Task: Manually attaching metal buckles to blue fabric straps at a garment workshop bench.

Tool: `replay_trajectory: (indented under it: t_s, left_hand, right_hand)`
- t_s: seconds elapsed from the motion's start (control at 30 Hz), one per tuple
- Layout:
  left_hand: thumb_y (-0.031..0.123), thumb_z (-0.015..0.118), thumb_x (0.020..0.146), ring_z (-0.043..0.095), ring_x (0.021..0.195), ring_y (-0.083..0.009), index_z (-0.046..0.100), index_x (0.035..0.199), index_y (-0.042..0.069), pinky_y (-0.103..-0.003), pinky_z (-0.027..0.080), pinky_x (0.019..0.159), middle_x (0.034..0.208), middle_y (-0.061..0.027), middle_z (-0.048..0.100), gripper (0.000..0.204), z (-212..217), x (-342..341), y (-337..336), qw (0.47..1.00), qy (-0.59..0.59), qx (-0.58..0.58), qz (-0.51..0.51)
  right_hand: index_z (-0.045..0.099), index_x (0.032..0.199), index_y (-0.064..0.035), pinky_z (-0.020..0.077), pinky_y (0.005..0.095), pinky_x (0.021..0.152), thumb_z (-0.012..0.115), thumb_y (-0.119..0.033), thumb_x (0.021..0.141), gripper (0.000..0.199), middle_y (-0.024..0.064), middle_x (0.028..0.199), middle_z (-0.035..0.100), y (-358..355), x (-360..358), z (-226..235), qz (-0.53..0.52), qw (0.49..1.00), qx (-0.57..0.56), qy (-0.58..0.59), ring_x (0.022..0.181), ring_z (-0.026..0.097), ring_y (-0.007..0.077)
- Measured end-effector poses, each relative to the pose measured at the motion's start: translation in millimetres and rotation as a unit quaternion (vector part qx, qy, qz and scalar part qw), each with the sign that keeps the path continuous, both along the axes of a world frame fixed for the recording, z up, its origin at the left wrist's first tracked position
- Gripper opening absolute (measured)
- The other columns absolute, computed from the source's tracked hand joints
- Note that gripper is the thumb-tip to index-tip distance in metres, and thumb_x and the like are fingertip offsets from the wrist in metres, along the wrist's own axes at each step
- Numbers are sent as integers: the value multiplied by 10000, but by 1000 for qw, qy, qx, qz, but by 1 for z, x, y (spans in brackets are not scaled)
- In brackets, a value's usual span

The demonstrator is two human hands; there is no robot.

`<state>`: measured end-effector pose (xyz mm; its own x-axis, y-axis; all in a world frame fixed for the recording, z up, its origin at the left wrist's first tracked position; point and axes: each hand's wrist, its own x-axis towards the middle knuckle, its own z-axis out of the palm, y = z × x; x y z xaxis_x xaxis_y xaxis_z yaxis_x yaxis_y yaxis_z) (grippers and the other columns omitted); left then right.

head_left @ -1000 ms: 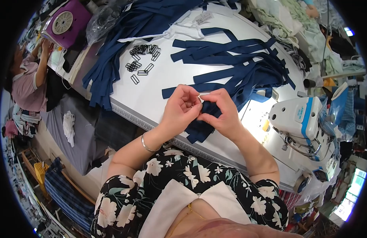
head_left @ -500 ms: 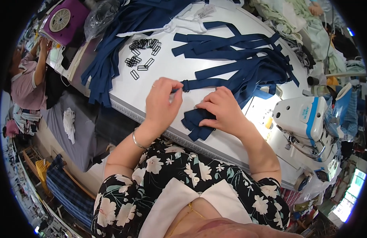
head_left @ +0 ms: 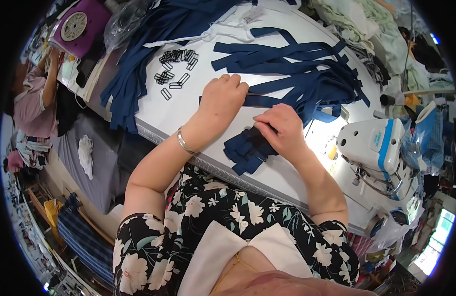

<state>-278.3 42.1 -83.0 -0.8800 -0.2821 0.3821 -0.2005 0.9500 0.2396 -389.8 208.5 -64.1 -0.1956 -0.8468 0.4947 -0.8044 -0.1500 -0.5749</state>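
Note:
My left hand [head_left: 222, 102] is closed over the loose end of a navy fabric strap, its knuckles up and its fingertips hidden. The navy strap [head_left: 263, 100] runs beneath that hand to the right, and a short end shows on its left. My right hand [head_left: 283, 129] has its thumb and forefinger pressed together; whatever they may hold cannot be made out. Just below and left of it lies a folded bundle of navy straps [head_left: 245, 149] near the table's front edge. Beyond my hands, many navy straps [head_left: 312, 86] fan out across the white table [head_left: 183, 114].
Black oval slider buckles [head_left: 176, 56] are piled on the table at the back left. More navy straps [head_left: 124, 91] hang over the left edge. A white sewing machine [head_left: 371, 143] stands at the right, its lamp lit. At the far left a person in pink [head_left: 38, 103] sits.
My left hand has moved away from me and to the right, from the strap's slider buckle over the strap. My right hand has drawn slightly off the folded bundle.

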Motion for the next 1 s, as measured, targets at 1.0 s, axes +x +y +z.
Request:
replay_trajectory:
  t_s: [1.0]
  left_hand:
    - [130,524,979,605,654,-173,576,893,-6,-275,468,605,754,-102,598,169,33,32,38,879,81,466,-60]
  right_hand:
    - [674,899,-82,456,353,826,742,-120,777,145,48,769,635,4,-11,7,-56,998,-30,-5,774,620,221]
